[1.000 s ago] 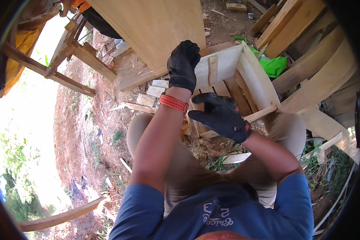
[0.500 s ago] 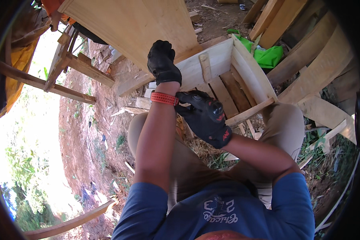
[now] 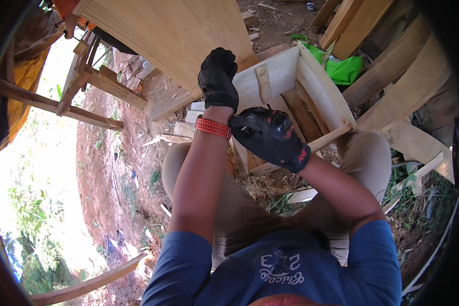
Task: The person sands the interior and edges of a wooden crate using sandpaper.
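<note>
Black work gloves cover both hands. My left hand [image 3: 218, 79] is raised with its fingers curled into a fist, and nothing shows in it. Around that wrist sits a red perforated wristband [image 3: 212, 127]. My right hand [image 3: 268, 133] is closed, its thumb and fingertips gripping the band's right edge at the inner side of the wrist. Whatever the band carries there is hidden by those fingers. Beyond the hands, an open wooden box frame [image 3: 324, 84] with slats across its bottom stands between my knees.
A wide wooden panel [image 3: 163, 35] leans at the upper left of the box. Long boards [image 3: 408, 76] are stacked on the right, beside a bright green bag [image 3: 344, 70]. A wooden trestle [image 3: 99, 84] stands on the dirt to the left. Wood scraps lie about my feet.
Both hands have shifted slightly right. My right hand has turned and risen a little, its fingers staying at the wristband. The left hand remains fisted.
</note>
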Tool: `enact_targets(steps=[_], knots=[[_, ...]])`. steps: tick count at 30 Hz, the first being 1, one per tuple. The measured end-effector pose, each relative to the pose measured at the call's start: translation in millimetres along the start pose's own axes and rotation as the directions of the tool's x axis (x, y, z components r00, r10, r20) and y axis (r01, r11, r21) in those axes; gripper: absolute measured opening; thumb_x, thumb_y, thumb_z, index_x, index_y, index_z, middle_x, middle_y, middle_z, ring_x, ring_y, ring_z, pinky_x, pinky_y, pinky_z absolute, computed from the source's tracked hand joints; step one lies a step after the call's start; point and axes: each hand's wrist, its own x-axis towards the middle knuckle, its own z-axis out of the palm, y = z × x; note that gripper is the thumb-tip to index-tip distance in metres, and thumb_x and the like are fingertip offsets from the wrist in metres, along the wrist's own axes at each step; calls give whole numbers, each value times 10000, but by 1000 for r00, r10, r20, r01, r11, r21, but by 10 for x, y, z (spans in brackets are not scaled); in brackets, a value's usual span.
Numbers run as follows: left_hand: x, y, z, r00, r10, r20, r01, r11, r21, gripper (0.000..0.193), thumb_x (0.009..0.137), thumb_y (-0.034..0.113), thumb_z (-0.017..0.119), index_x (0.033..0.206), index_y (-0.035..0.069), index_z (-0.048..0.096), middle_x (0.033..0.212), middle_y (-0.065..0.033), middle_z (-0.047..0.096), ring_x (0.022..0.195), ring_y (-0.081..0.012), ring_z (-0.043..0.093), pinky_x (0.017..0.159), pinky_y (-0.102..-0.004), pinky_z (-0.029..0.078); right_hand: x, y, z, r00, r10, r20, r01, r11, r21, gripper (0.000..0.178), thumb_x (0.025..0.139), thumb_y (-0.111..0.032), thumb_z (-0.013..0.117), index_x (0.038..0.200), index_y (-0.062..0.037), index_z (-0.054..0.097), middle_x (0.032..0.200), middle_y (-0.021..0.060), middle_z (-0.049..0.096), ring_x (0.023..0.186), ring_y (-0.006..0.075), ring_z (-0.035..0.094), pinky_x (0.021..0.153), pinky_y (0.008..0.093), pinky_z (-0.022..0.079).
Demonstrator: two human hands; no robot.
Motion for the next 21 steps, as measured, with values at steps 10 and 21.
enact_targets(steps=[10, 21], knots=[[-26, 116, 48, 995, 20, -102, -23, 999, -29, 197, 935, 251, 678, 1060, 103, 706, 969, -61, 735, 897, -195, 693, 812, -348, 553, -129, -198, 113, 993, 120, -11, -115, 973, 202, 378, 860, -170, 819, 1202, -94, 679, 1009, 103, 735, 803, 219, 742, 730, 345, 580], [-90, 185, 106, 978, 82, -192, -86, 996, -12, 111, 910, 205, 687, 924, 95, 693, 876, -44, 693, 786, -167, 638, 697, -309, 507, -69, -297, 104, 994, 82, -78, -73, 991, 112, 207, 899, -201, 765, 1068, -89, 721, 884, 133, 730, 784, 304, 720, 704, 395, 560]])
